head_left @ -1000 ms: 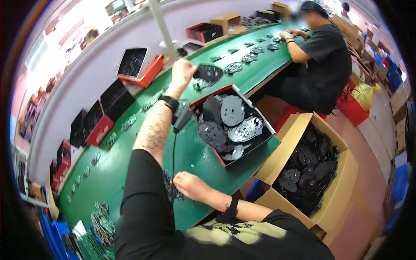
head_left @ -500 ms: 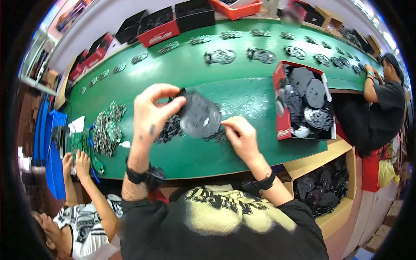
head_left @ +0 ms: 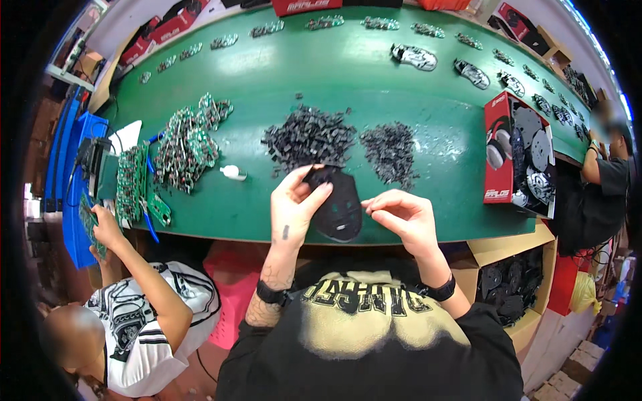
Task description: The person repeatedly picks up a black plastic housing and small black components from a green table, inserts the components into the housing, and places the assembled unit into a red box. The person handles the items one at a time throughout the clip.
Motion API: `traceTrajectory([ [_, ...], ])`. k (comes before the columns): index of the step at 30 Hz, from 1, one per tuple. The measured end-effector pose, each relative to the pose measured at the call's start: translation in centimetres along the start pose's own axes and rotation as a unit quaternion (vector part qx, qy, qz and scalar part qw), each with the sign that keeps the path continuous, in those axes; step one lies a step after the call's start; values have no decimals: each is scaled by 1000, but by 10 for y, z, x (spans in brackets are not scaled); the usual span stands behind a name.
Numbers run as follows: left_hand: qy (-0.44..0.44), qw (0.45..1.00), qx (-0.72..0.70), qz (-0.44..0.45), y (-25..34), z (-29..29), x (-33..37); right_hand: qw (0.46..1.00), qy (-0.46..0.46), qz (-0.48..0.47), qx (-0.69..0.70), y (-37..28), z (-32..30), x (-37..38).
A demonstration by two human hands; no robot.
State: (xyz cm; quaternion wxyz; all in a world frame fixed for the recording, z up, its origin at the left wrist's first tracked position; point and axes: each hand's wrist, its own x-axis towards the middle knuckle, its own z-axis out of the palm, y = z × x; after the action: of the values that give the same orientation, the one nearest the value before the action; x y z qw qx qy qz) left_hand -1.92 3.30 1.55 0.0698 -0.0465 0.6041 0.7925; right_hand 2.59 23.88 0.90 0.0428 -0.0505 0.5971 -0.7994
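An oval black plastic plate [head_left: 341, 208] with small holes is held tilted above the near edge of the green table. My left hand [head_left: 293, 208] pinches its upper left rim between thumb and fingers. Close to the plate's right edge, my right hand [head_left: 406, 217] has its thumb and fingertips pressed together; whatever they may hold is too small to make out. Just beyond my hands lie a heap of small black pieces [head_left: 309, 137] and, to its right, a smaller heap of black pieces [head_left: 391, 152].
A red box [head_left: 498, 150] of black plates stands at right, above a cardboard box [head_left: 471, 277] of black parts. Left are green circuit boards [head_left: 184, 147], a white bottle [head_left: 233, 172] and a co-worker's hand [head_left: 107, 227]. Boards and black assemblies [head_left: 414, 57] line the far side.
Both hands have come down toward the table's near edge with the plate, uncovering the two heaps. The plate's face has turned and looks darker. The whole view has shifted too.
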Motion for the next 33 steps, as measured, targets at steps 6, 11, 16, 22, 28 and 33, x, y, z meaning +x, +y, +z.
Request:
traceTrajectory([
  [6,-17,999,18,30,-15,-2,0,991,-17,-17,-132,4,18,-5],
  [11,-25,997,71,16,-20,-4,0,964,-14,-55,-260,11,15,-1],
  [16,-26,997,78,16,-23,-4,1,948,-13,-77,-309,12,14,1],
  [22,-6,995,95,28,-26,-1,2,927,-15,-76,-367,7,24,5],
  [28,-5,1000,7,18,-20,-6,4,935,-68,32,-348,-18,34,26],
  [33,23,998,-4,56,-23,-13,4,919,-79,13,-387,-57,23,96],
])
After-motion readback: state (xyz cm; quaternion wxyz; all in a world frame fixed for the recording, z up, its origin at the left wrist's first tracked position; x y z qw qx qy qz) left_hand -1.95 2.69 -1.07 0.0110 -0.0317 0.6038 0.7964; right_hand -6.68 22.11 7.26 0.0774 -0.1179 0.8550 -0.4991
